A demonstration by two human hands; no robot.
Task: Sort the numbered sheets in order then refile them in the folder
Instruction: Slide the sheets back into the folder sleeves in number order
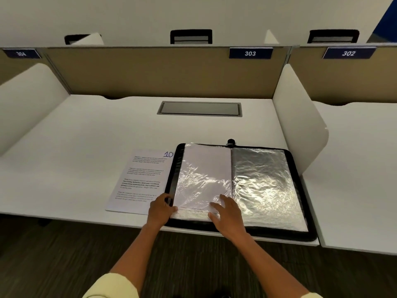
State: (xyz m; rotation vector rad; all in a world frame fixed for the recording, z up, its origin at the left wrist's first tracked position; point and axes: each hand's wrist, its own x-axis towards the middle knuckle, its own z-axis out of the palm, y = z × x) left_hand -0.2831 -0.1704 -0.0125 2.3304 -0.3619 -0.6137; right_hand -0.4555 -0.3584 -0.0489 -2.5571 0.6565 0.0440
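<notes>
While the black zip folder [300, 211] lies open at the bench [86, 147] front edge, my left hand [160, 211] curls its fingers [166, 200] over the folder's left border, tips hidden. My right hand [227, 216] presses flat, fingers spread, on the left plastic sleeve [204, 175]. Sheet 10 [139, 181] lies beside, partly covered, its print unreadable.

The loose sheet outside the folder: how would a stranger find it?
On the white desk lies an open black folder. The loose sheet lies flat at its left, partly under its edge. Unlike the sleeved pages, it shows printed text and a handwritten 10.
</notes>
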